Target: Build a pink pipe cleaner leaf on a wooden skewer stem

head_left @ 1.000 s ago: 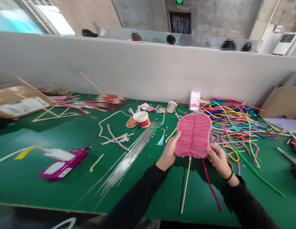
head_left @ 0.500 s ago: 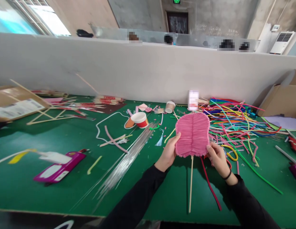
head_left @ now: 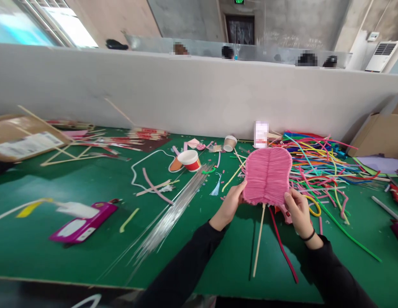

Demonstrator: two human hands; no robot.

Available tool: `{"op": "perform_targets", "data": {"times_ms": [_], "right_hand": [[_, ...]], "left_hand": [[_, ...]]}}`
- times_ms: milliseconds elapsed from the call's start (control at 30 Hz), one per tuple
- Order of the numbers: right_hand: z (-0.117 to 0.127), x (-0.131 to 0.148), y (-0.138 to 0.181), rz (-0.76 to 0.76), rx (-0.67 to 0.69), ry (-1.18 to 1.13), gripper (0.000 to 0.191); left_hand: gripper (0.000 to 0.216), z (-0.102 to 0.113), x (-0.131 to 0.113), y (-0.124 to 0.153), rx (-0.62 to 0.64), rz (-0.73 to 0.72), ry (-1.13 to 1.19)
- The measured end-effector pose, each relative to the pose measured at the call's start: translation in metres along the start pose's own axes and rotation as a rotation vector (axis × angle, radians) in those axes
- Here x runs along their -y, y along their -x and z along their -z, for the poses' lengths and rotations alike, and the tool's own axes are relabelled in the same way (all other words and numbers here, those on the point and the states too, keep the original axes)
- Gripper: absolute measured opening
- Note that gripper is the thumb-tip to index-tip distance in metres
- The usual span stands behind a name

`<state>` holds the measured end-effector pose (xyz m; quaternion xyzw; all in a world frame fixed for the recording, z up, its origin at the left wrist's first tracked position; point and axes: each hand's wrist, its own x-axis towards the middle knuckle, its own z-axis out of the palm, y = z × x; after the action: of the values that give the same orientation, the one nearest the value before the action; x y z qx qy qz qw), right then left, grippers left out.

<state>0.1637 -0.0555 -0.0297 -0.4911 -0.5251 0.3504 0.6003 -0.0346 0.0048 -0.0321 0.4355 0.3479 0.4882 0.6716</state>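
A pink fan [head_left: 267,176], built from rows of fuzzy pipe cleaners with a seam down its middle, is held up over the table. Its thin wooden stick [head_left: 259,241] points down toward me. My left hand [head_left: 230,203] grips the fan's lower left edge, and my right hand [head_left: 299,211] pinches the lower right edge; fingers behind the fan are hidden. Beneath it lies a dark red pipe cleaner [head_left: 284,246]. Partly hidden by my right hand is a pink and red object [head_left: 285,214] whose kind I cannot make out.
Colourful pipe cleaners [head_left: 317,158] are heaped at the right. Left of my hands lie a bundle of thin clear rods [head_left: 173,216], a paper cup [head_left: 190,160] and a purple device [head_left: 85,222]. Cardboard boxes [head_left: 378,128] stand at both sides. A white partition [head_left: 186,94] closes off the back.
The fan has shifted slightly to the right and tilted, its stick now slanting down to the left. Both hands have kept their hold, and more of the pink and red object shows.
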Motion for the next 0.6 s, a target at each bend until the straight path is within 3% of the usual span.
{"op": "perform_targets", "data": {"times_ms": [167, 600], "right_hand": [[0.000, -0.004, -0.003, -0.054, -0.052, -0.096, 0.048], [-0.002, -0.011, 0.003, -0.075, 0.099, -0.066, 0.049]], "left_hand": [[0.043, 0.003, 0.003, 0.000, 0.026, -0.038, -0.091], [0.041, 0.002, 0.001, 0.001, 0.008, -0.115, -0.077]]}}
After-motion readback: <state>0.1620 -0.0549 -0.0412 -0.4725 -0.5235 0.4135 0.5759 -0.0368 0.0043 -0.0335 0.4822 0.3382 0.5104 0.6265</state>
